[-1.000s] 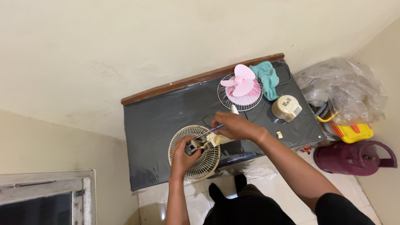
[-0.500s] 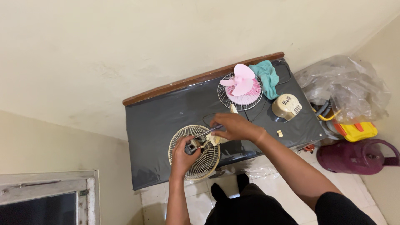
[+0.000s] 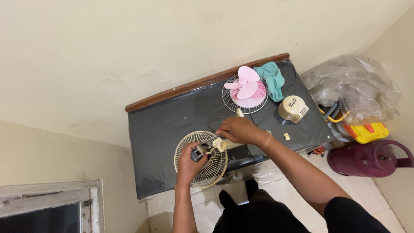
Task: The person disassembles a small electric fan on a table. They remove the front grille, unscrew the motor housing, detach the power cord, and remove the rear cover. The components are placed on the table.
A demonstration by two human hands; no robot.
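**Hands at a fan motor on a wire guard**

A small fan motor (image 3: 202, 151) sits at the middle of a cream wire guard (image 3: 201, 158) at the table's (image 3: 164, 129) near edge. The left hand (image 3: 188, 163) is curled around the motor. The right hand (image 3: 236, 130) pinches a thin tool (image 3: 211, 140) whose tip meets the motor. Toward the far edge lies a second guard (image 3: 246, 97) bearing a pink blade (image 3: 243, 83), with a teal cloth (image 3: 270, 77) touching it and a cream housing (image 3: 293, 108) near the right edge.
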